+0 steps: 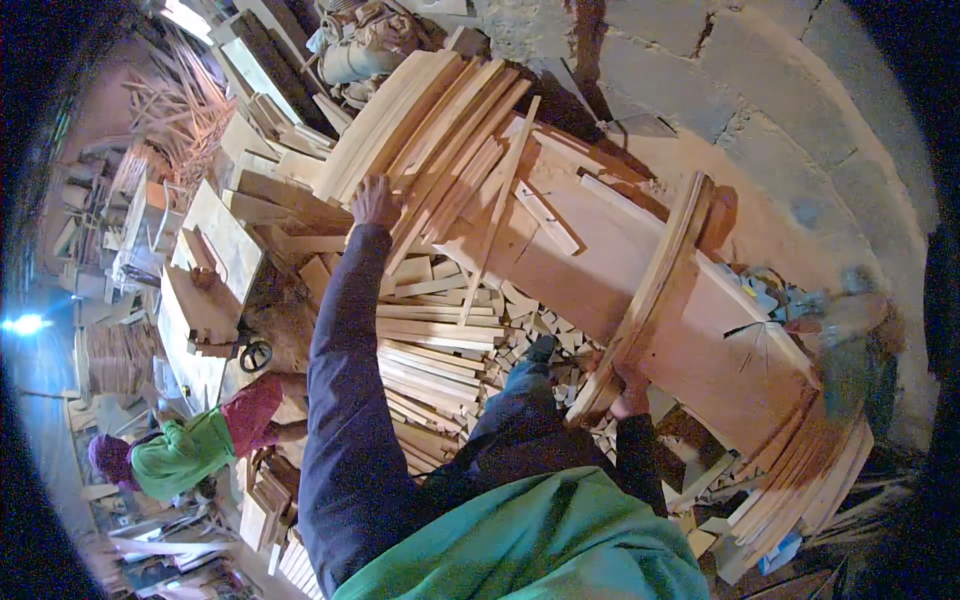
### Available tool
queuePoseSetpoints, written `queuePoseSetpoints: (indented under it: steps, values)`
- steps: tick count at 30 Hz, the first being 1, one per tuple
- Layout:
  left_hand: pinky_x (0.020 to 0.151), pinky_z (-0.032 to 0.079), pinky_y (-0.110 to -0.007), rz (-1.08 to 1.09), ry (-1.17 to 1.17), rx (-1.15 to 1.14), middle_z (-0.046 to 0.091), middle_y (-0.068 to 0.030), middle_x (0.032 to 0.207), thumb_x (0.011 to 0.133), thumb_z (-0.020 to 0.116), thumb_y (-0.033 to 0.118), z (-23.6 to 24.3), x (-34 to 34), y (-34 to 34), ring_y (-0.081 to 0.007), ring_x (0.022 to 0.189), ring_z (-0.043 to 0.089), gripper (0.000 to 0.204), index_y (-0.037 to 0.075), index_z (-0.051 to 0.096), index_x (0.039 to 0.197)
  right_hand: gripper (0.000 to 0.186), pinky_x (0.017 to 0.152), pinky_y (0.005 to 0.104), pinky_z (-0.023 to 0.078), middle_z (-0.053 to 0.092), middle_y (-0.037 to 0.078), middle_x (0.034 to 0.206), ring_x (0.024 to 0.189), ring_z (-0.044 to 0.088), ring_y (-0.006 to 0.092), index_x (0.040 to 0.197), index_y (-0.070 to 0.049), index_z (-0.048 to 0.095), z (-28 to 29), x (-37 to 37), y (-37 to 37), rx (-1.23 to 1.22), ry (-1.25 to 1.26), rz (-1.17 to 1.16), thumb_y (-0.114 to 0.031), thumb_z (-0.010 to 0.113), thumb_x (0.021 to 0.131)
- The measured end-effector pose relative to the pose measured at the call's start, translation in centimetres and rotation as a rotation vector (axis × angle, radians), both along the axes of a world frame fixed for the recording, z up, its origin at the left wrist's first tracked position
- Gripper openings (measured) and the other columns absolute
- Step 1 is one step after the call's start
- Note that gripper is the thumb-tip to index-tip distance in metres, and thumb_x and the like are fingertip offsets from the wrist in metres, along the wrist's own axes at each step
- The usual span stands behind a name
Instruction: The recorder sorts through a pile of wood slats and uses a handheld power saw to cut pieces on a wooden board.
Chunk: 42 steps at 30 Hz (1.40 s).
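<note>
My left hand [376, 201] reaches out on a dark blue sleeve and rests on the near ends of a leaning stack of long pale boards [440, 120]. My right hand [630, 392] grips the lower end of a curved wooden piece [655, 290] that stands across a large flat panel [610, 270]. A thin wooden strip [497, 215] lies slanted between the two hands. A green garment covers my chest at the bottom of the view.
Short planks and offcuts [440, 350] are heaped below the panel. A stone block wall [760, 100] rises behind. At the lower left a person in a green top [185, 455] bends over wood. More curved boards [810, 480] lean at the right.
</note>
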<state>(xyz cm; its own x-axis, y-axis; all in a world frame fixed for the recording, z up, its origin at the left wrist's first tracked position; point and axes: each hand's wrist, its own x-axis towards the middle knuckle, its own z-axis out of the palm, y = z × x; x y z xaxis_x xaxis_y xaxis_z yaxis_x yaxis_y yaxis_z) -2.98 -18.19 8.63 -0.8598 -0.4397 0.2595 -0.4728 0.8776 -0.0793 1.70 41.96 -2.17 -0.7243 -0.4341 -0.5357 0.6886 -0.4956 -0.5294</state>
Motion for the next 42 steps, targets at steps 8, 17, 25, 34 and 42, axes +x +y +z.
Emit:
queuePoseSetpoints:
  steps: [8, 17, 25, 34, 42]
  values:
    - [0.076, 0.052, -0.053, 0.063, -0.176, 0.232, 0.062, -0.0248, 0.105, 0.081, 0.066, 0.035, -2.2, -1.9, -2.7, -0.0413, 0.094, 0.064, 0.048, 0.003, 0.05, 0.113, 0.053, 0.08, 0.0427, 0.053, 0.063, 0.01, 0.104, 0.09, 0.062, 0.0268, 0.122, -0.009, 0.051, 0.9, -0.6, -0.4, -0.112, -0.008, 0.051, -0.039, 0.071, 0.083]
    - [0.067, 0.053, -0.05, 0.144, 0.047, 0.048, 0.064, -0.0237, 0.088, 0.085, 0.059, 0.026, -0.3, -0.4, 0.4, -0.04, 0.083, 0.066, 0.033, 0.0, 0.053, 0.105, 0.042, 0.079, 0.0435, 0.053, 0.062, 0.011, 0.099, 0.089, 0.062, 0.0292, 0.119, -0.01, 0.051, -1.1, -0.2, 0.3, 0.033, 0.126, 0.062, -0.026, 0.069, 0.085]
    - [0.061, 0.046, -0.04, -0.202, 0.528, 0.818, 0.056, -0.0162, 0.073, 0.097, 0.047, 0.019, -4.8, 5.1, 9.8, -0.026, 0.067, 0.056, 0.018, 0.001, 0.05, 0.1, 0.037, 0.081, 0.0432, 0.054, 0.064, 0.014, 0.098, 0.092, 0.063, 0.0295, 0.118, -0.005, 0.052, -1.2, -0.7, 0.1, 0.061, 0.04, 0.056, -0.022, 0.065, 0.089]
    - [0.074, 0.043, -0.027, -0.257, 0.433, 1.337, 0.054, -0.0021, 0.093, 0.097, 0.053, 0.012, -6.7, 7.0, 33.2, -0.014, 0.082, 0.048, 0.013, 0.003, 0.05, 0.107, 0.036, 0.084, 0.0426, 0.054, 0.067, 0.013, 0.103, 0.096, 0.065, 0.0299, 0.115, -0.004, 0.059, 5.5, -0.7, 0.4, -0.143, -0.169, 0.057, -0.022, 0.07, 0.086]
    - [0.091, 0.038, -0.048, -0.448, 0.209, 0.616, 0.054, -0.0164, 0.106, 0.078, 0.067, 0.015, -6.8, 7.3, 37.5, -0.0363, 0.101, 0.048, 0.032, 0.002, 0.059, 0.106, 0.034, 0.081, 0.0418, 0.055, 0.066, 0.014, 0.1, 0.09, 0.066, 0.0281, 0.114, 0.0, 0.056, 6.2, -0.8, 1.6, -0.066, -0.074, 0.038, -0.024, 0.063, 0.092]
